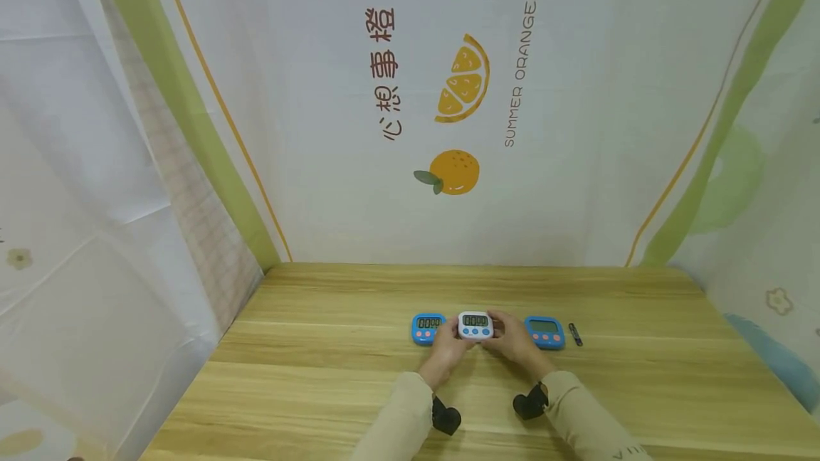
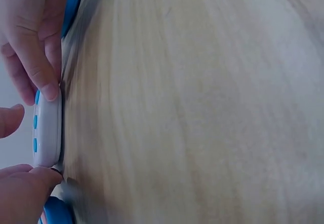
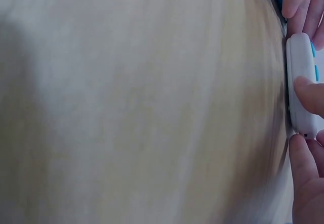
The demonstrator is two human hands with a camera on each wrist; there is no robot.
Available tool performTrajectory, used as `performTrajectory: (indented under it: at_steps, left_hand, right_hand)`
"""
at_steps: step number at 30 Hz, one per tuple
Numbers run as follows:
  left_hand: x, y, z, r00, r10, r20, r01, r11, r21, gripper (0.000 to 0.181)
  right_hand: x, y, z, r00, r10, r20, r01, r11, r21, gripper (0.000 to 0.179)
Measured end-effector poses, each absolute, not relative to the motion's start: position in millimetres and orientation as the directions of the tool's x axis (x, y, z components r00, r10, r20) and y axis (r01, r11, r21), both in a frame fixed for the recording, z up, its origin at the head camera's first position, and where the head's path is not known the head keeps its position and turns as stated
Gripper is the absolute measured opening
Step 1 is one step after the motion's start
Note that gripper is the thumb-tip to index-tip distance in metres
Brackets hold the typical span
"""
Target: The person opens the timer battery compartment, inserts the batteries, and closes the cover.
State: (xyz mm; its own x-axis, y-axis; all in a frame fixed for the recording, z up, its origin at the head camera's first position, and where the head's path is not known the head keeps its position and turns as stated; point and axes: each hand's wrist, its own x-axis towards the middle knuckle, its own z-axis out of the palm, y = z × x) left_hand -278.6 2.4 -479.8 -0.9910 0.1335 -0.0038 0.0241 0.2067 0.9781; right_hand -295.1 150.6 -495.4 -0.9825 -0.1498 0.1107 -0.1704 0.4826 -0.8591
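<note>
A white digital timer [image 1: 475, 326] with blue buttons sits between both hands over the wooden table, its screen showing zeros. My right hand [image 1: 514, 338] pinches its right end, thumb [image 3: 310, 95] on the near edge. At the other end, my left hand [image 1: 447, 345] touches the timer with its fingertips [image 2: 50, 177], while the left thumb [image 2: 9, 121] is held clear of it. A blue timer [image 1: 423, 338] with pink buttons and lit digits lies just left of the left hand. Beyond the right hand is another blue timer [image 1: 544, 333] with a blank screen.
A small dark battery [image 1: 575, 334] lies right of the right-hand blue timer. The table [image 1: 320, 368] backs onto a white curtain [image 1: 320, 126] printed with oranges. More patterned cloth [image 1: 122, 233] hangs along the left side.
</note>
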Motion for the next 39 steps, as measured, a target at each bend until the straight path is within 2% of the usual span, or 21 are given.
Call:
performTrajectory:
  at_steps: [8,13,17,24,30,35,39]
  left_hand:
    - [-277.5,0.8,-471.0,-0.981,0.184,-0.055,-0.007,0.253,0.968,0.052]
    - [-277.1,7.1,-457.2,-0.985,0.171,-0.036,0.018,0.305,0.952,0.056]
    - [-276.6,17.8,-450.3,-0.979,0.205,0.008,0.062,0.257,0.964,0.053]
    - [-275.7,46.8,-452.5,-0.96,0.27,0.071,0.113,0.145,0.983,0.048]
    - [-272.0,71.7,-466.7,-0.964,0.264,0.027,0.073,0.163,0.984,0.046]
    - [-266.2,87.6,-475.3,-0.96,0.28,-0.031,0.003,0.124,0.992,0.047]
    - [-263.7,93.0,-480.7,-0.945,0.328,-0.015,0.017,0.094,0.995,0.046]
  right_hand:
    - [-292.4,164.2,-486.2,-0.983,-0.176,0.056,-0.134,0.464,-0.876,0.062]
    - [-290.2,189.4,-466.7,-0.973,-0.197,0.122,-0.204,0.482,-0.852,0.055]
    - [-289.8,213.2,-457.0,-0.973,-0.168,0.157,-0.223,0.512,-0.829,0.052]
    - [-285.7,248.6,-463.2,-0.985,-0.093,0.143,-0.17,0.517,-0.839,0.054]
    - [-279.3,260.2,-472.2,-0.98,-0.097,0.173,-0.197,0.571,-0.797,0.051]
    - [-273.6,260.9,-479.7,-0.99,-0.087,0.11,-0.141,0.588,-0.797,0.051]
    - [-270.7,260.3,-484.1,-0.994,-0.081,0.072,-0.106,0.581,-0.807,0.051]
